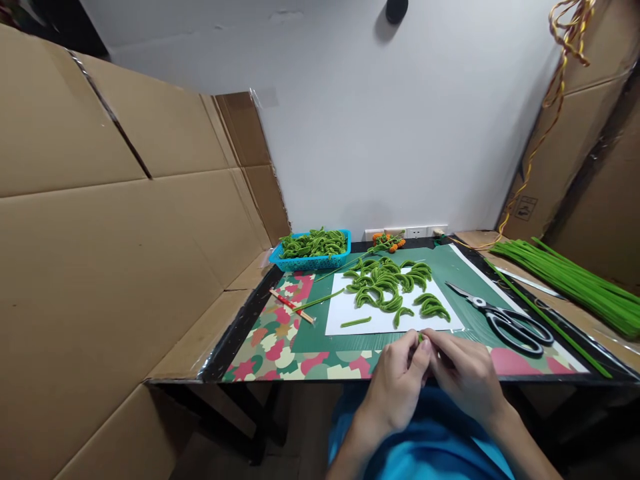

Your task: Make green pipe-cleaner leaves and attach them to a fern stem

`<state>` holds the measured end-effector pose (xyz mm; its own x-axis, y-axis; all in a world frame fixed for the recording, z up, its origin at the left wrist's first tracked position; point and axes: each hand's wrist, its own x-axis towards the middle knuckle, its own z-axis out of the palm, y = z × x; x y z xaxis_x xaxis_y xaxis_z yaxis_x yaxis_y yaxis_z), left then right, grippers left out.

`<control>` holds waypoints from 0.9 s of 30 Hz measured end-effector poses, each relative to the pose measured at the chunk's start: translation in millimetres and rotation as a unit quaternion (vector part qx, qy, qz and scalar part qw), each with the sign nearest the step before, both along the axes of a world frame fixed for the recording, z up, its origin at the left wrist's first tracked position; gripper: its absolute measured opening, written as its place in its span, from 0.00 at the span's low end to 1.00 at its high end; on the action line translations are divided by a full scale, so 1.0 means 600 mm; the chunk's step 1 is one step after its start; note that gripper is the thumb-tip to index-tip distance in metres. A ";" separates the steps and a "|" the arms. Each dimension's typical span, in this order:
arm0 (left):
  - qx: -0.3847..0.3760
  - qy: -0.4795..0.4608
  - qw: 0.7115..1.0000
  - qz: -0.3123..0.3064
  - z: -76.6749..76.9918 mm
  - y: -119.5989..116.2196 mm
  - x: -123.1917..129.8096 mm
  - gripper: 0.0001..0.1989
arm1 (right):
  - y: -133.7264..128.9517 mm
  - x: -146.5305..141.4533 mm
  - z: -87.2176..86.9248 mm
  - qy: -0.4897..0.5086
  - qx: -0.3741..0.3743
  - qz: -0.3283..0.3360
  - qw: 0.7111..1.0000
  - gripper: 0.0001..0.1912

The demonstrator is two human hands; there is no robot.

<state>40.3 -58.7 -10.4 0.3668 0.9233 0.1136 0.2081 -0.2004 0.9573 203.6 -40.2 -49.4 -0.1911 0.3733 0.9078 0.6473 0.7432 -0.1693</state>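
Note:
My left hand [397, 380] and my right hand [465, 373] meet at the table's front edge, fingers closed together. Between the fingertips shows a small bit of green pipe cleaner [421, 338]; most of it is hidden by my fingers. Just beyond them lies a white sheet of paper [335, 320] bearing many bent green pipe cleaner pieces [385, 283], curled like leaves. A short straight pipe cleaner piece [356, 322] rests at the sheet's front left. To the right of my hands, black-handled scissors [500, 317] lie with their blades slightly apart.
A blue basket [285, 265] heaped with green pieces stands at the back left. Orange flowers on green stems [389, 241] lie at the back. A red stick [293, 307] is on the left. A bundle of long green pipe cleaners [570, 283] lies right. Cardboard walls [110, 267] flank the table.

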 end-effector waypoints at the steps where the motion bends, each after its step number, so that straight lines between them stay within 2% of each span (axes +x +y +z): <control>1: 0.001 0.000 1.000 0.000 0.000 0.000 0.000 0.23 | 0.000 0.000 -0.001 0.001 -0.001 0.002 1.000 0.08; 15: 0.007 0.001 1.000 -0.006 -0.003 0.001 0.000 0.23 | -0.002 -0.001 0.001 0.016 -0.001 0.006 1.000 0.09; 19: 0.005 0.000 1.000 -0.013 0.000 -0.002 -0.001 0.22 | -0.008 0.002 0.009 0.090 -0.055 0.008 0.994 0.05; 23: -0.014 0.003 1.000 -0.017 0.003 -0.003 -0.002 0.20 | -0.011 0.007 0.020 0.192 -0.125 0.022 0.973 0.05; 27: -0.009 0.009 1.000 -0.021 0.005 -0.003 -0.001 0.19 | -0.010 0.009 0.018 0.200 -0.127 0.028 0.971 0.05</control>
